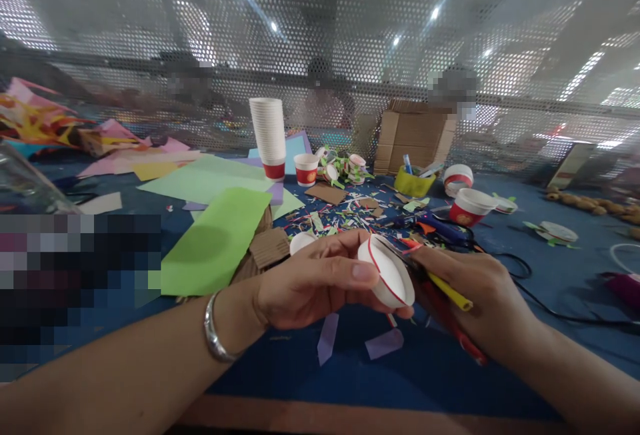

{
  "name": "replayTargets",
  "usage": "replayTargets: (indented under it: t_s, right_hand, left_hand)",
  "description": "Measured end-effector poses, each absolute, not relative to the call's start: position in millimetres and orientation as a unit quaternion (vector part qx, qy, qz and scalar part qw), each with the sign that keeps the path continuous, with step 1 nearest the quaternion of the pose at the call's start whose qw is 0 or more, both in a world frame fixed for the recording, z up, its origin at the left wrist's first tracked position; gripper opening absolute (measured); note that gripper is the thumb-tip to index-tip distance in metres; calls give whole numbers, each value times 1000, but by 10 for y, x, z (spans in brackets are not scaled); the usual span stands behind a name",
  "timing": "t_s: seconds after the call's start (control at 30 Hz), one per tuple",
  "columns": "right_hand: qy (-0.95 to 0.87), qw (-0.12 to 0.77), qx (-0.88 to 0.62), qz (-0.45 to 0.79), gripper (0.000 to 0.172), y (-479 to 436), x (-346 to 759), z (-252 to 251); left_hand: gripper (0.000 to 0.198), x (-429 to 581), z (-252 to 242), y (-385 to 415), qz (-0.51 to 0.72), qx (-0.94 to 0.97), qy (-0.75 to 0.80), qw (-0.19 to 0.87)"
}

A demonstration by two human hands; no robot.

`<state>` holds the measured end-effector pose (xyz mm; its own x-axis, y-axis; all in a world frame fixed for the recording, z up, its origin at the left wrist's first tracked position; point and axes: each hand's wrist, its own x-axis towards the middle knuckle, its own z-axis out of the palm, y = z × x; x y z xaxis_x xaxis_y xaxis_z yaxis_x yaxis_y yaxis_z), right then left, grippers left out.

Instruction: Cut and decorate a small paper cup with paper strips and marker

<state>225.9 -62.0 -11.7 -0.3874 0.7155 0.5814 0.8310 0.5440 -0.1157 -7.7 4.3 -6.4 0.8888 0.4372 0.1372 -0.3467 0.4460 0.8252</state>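
My left hand (pixel 320 275) is closed around the shallow, cut-down base of a white paper cup (pixel 387 278) with a thin red edge, its hollow tilted toward me. At the cup base's right rim is my right hand (pixel 460 282), closed on a slim yellow pen-like stick (pixel 450 290) and a dark tool with a red handle (pixel 467 342); the tool's kind is partly hidden by the fingers. Two purple paper strips (pixel 327 340) lie on the table below the hands. Another white cup piece (pixel 303 243) shows behind my left hand.
Green paper (pixel 215 242) and corrugated cardboard (pixel 270 247) lie on the left. Beyond are a tall cup stack (pixel 269 135), paper scraps (pixel 325 222) and small cup-and-paper figures (pixel 340 165). A blue glue gun (pixel 445 228) with a black cord and a red-white cup (pixel 470 207) are on the right.
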Motion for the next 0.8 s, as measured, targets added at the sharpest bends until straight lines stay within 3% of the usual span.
replayTargets:
  t_s: [0.17,0.3,0.47,0.63,0.8]
  right_hand:
    - [-838,305,-438,-117,21,-596,2229,-28]
    - [-819,313,-460,-135,16,-552,2231,-48]
    - [-814,302,-477,-137,23,-519,2225,-66]
    - [-809,312,-482,-127,25,-495,2198,-92]
    - [-802,318,-493,-113,19,-483,2225,-156]
  left_hand:
    - [37,-89,-50,18,236,457,64,855]
    - [33,-77,-8,-34,297,445,110,837]
    - [55,-25,9,-92,370,442,160,801]
    - [37,-4,-13,-75,395,450,174,782]
    - [34,-21,-3,-38,377,448,171,793]
